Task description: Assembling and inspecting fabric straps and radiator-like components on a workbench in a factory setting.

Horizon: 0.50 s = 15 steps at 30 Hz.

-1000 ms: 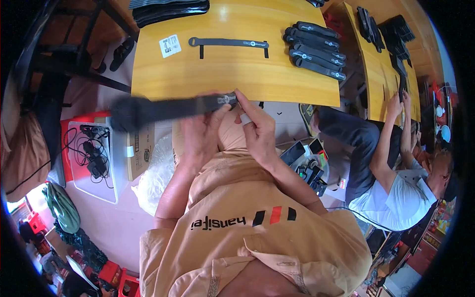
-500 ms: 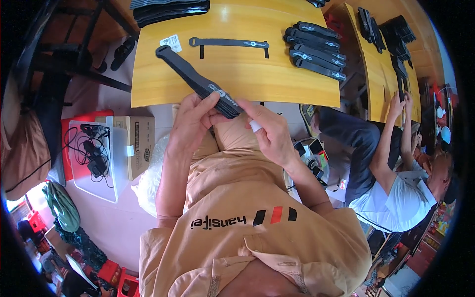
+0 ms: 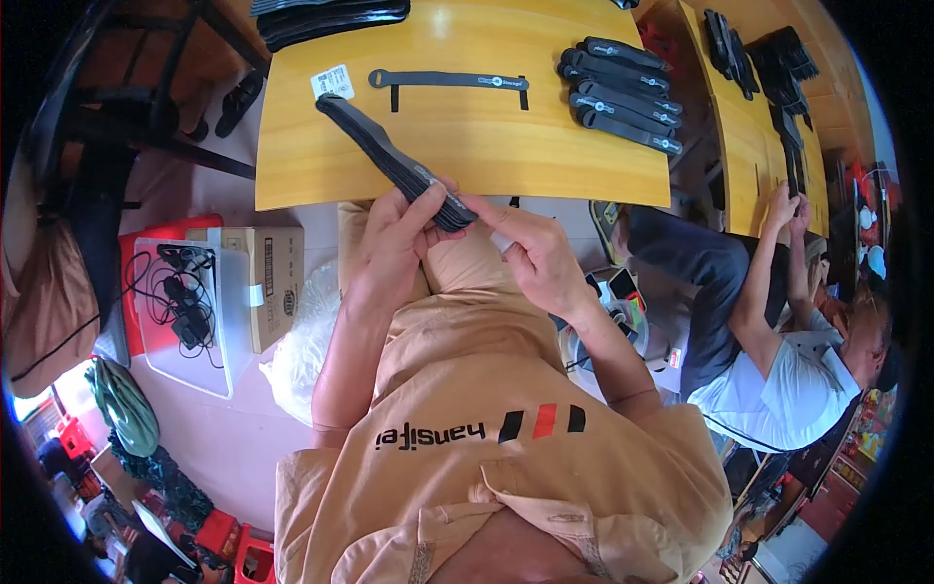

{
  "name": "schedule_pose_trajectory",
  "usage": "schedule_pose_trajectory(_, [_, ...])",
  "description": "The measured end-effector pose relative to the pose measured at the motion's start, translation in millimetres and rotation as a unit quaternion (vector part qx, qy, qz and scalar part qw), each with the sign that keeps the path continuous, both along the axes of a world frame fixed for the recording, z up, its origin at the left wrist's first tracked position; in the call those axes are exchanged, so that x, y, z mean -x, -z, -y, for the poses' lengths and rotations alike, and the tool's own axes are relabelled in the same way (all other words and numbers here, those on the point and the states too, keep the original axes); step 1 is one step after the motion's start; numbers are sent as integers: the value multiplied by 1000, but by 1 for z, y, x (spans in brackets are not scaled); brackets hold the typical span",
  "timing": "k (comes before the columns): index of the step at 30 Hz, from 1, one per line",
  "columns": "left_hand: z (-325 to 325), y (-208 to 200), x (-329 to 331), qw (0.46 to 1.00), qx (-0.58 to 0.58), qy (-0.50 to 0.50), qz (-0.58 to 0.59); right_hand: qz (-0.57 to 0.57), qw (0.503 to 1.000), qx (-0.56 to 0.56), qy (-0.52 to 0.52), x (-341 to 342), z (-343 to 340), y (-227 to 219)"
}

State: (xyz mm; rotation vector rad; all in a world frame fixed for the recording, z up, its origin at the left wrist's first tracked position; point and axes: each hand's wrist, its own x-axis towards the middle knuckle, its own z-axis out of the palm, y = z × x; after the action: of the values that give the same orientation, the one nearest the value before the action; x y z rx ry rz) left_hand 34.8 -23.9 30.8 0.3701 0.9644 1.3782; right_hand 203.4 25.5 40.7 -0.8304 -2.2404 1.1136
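Nearest the wearer, the left hand (image 3: 394, 229) held a bundle of straps (image 3: 384, 151) near its lower end, thumb on top and fingers pinching it. The right hand (image 3: 537, 255) had its index finger extended to that end, the others curled; whether it pinched anything could not be told. The lower end hung over the lap, short of the near edge of the worktop (image 3: 321, 185). The bundle slanted across that edge, its far end over the left part of the wood; contact there could not be confirmed.

The step in hand was judged to be evening or counting the strap ends. The next move appeared to call for a steady left pinch while the right fingertip worked through the layers; a loose hold could let them fan out.

Beyond the near edge, a broad strip of bare wood gave room to move or lay the bundle down. Farther in, a single strap (image 3: 448, 81) lay roughly parallel to the near edge, with a paper label (image 3: 333, 82) left of it, just beside the bundle's tip. Strap bundles (image 3: 623, 97) lined the right edge, limiting room there. A black stack (image 3: 331, 24) occupied the far left corner.
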Motion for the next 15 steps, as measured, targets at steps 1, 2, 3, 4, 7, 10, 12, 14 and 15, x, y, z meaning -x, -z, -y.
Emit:
schedule_pose_trajectory(1, [0, 1, 0, 1000, -4, 9, -4, -32, 999, 7, -13, -2, -1, 6])
schedule_pose_trajectory(2, [0, 3, 4, 1000, -3, 10, -4, -63, 998, 14, -26, -4, -4, 9])
schedule_pose_trajectory(3, [-1, 6, 10, 998, -3, 64, 13, -63, 998, 14, -26, -9, -10, 6])
schedule_pose_trajectory(4, [-1, 8, 14, 993, -2, 117, 30, -66, 960, 268, -54, -14, -16, -1])
schedule_pose_trajectory(7, [-2, 10, 15, 992, 28, 121, 30, -76, 815, 571, -65, -16, -20, -12])
schedule_pose_trajectory(10, [-3, 15, 11, 994, 44, 86, 51, -50, 828, 556, -46, -9, -15, -8])
schedule_pose_trajectory(12, [-4, 17, 8, 995, 48, 69, 45, -23, 991, 129, -2, -1, -4, 1])
schedule_pose_trajectory(14, [-5, 15, 7, 997, 50, 51, 40, -4, 999, 37, -22, -5, -2, 8])
schedule_pose_trajectory(15, [-5, 12, 7, 996, 58, 56, 38, 14, 997, -55, -42, -7, -2, 9])
